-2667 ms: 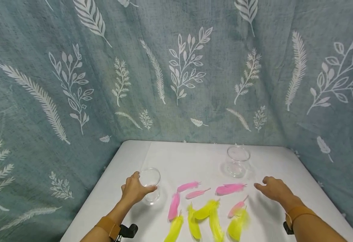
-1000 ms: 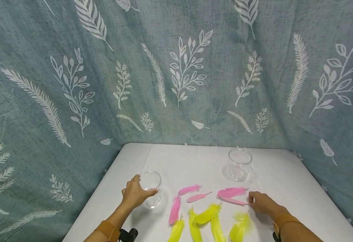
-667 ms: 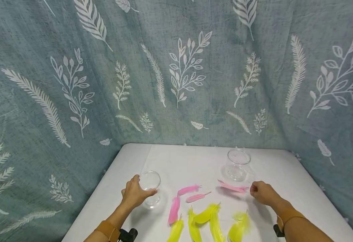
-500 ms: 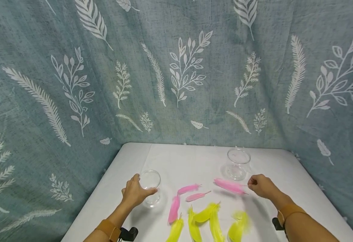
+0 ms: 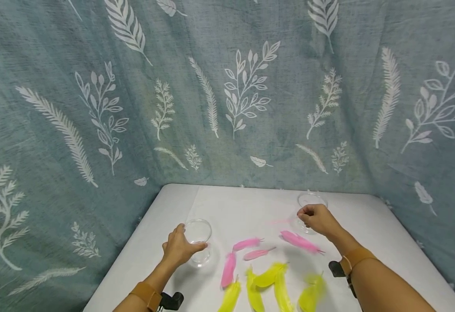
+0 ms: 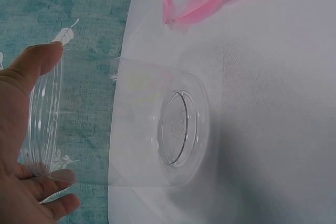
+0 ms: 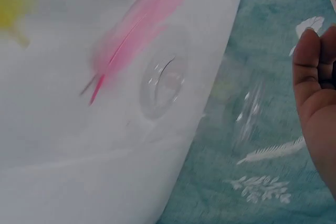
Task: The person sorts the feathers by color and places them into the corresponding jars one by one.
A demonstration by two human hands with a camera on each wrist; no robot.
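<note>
On the left, the left hand (image 5: pixel 180 249) grips the left cup (image 5: pixel 198 247), thumb on the rim and fingers curled round the clear wall. The left wrist view shows it well: thumb (image 6: pixel 37 59) hooked over the lip, fingertips (image 6: pixel 55 205) under the lower side, the cup (image 6: pixel 157 137) standing on the white table (image 5: pixel 246 208) close to its left edge, with nothing visible inside.

Moving right, pink feathers lie just beside the cup: one long one (image 5: pixel 229 270) pointing toward the camera, a second (image 5: pixel 247 243) slanting above it, a smaller third (image 5: pixel 258 252) just right of that. In front of them, a row of yellow feathers (image 5: pixel 266 286) spreads along the near edge, the rightmost one blurred.

Further right, another pink feather (image 5: pixel 300 242) lies flat on the table, just beside the right forearm.

Now the right hand (image 5: pixel 317 219): it is raised in front of the right cup (image 5: pixel 312 200), fingers curled in a pinch. A faint, blurred pink streak (image 5: pixel 282 221) runs left from the fingertips, seemingly a feather in the pinch. In the right wrist view the fingers (image 7: pixel 315 87) are bunched together, the cup (image 7: pixel 168 82) below them, a pink feather (image 7: pixel 134 35) on the table beside it.

Behind it all hangs a teal leaf-print curtain (image 5: pixel 227 95).
</note>
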